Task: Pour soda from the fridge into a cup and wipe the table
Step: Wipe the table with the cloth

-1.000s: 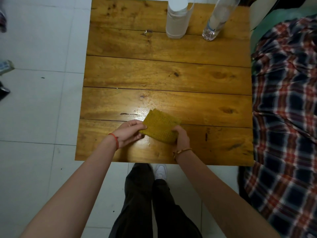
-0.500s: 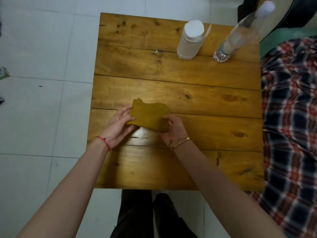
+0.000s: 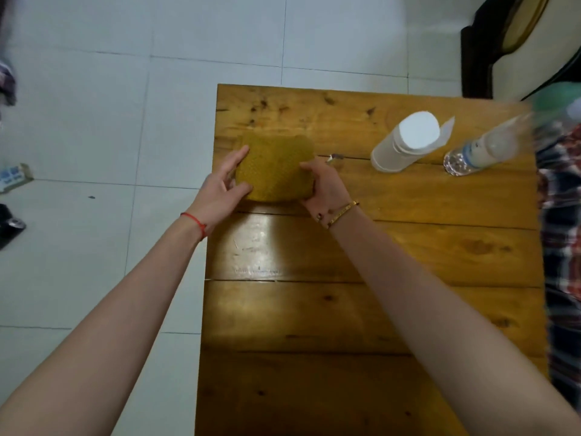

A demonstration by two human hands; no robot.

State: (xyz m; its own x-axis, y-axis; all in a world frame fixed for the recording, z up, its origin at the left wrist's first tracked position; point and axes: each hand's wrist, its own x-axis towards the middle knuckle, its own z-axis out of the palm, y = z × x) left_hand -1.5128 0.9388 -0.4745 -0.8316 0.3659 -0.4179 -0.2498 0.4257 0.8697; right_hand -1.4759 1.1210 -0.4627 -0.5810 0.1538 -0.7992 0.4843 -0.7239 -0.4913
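Note:
A folded yellow cloth (image 3: 276, 168) lies flat on the wooden table (image 3: 361, 309), near its far left corner. My left hand (image 3: 221, 191) grips the cloth's left edge, with the thumb on top. On the right edge sits my right hand (image 3: 323, 187), fingers curled over it. A white cup (image 3: 401, 146) stands at the far side of the table, and a clear plastic bottle (image 3: 481, 149) stands to its right, blurred. A shiny damp streak runs behind the cloth toward me.
White floor tiles (image 3: 94, 121) lie left of and beyond the table. A plaid fabric (image 3: 562, 247) borders the table's right edge. Dark furniture (image 3: 490, 42) stands at the far right. Small items lie on the floor at the far left.
Both hands have pushed the cloth away from me, from the table's near edge to its far part. The view has shifted so the table sits lower and to the right.

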